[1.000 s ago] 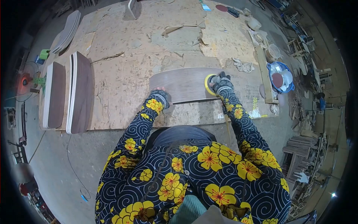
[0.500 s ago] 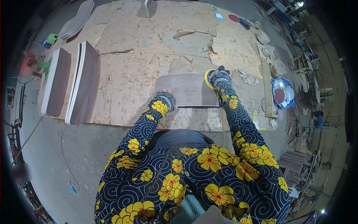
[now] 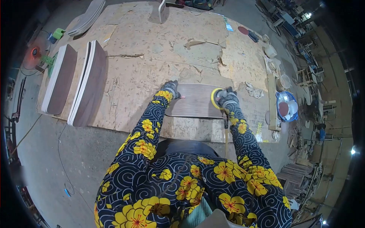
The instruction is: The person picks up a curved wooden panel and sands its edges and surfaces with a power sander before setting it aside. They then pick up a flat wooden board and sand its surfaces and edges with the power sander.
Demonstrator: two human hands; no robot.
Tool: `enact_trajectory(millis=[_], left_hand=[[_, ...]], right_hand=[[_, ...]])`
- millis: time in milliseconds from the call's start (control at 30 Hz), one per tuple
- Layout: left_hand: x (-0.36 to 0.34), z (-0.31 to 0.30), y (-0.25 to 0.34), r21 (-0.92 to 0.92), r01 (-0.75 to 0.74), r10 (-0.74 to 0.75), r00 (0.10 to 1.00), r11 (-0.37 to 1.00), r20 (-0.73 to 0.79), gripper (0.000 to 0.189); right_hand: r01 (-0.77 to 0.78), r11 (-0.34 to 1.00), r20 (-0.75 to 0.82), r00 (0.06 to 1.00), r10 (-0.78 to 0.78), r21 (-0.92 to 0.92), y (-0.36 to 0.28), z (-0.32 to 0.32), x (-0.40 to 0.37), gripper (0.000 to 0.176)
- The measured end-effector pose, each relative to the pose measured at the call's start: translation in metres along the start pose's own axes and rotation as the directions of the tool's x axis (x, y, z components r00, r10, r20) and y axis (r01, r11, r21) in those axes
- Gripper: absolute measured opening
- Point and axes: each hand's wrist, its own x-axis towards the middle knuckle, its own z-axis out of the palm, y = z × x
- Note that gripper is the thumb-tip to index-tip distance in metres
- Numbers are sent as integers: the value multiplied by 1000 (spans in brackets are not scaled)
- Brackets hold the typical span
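A curved wooden panel [image 3: 195,100] with dark grain lies on the worktable in front of me. At its left end is my gloved left hand [image 3: 173,89], gripping the edge with the thumb over the top face. My gloved right hand [image 3: 228,98] is wrapped round a disc sander [image 3: 216,98] with a yellow rim, over the panel's right end. The sander is tilted, with part of its yellow rim facing the panel. A thin hose [image 3: 226,141] hangs from the sander past the table's front edge.
More curved panels [image 3: 91,83] stand on edge at the left, with a stack [image 3: 88,17] behind. A crumpled cloth [image 3: 254,90] lies right of the sander. A blue basket [image 3: 288,107] holds discs at the right edge. A fan [image 3: 36,52] stands far left.
My left hand has moved from the panel's near left corner up along its left end. The sander has tilted, showing more of its yellow rim. The camera view has shifted slightly.
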Motion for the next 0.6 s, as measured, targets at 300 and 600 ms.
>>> enact_trajectory(millis=[300,600], left_hand=[[-60,51,2,-103,28,-51,973,994,-226,101],[-99,100,-32,181,-101,119,989,978,-87,106]], right_hand=[[-66,944,177,976,129,-323,1,-36,-10,53],[-32,977,140,988,62,-210,-66,-12,-19,55]])
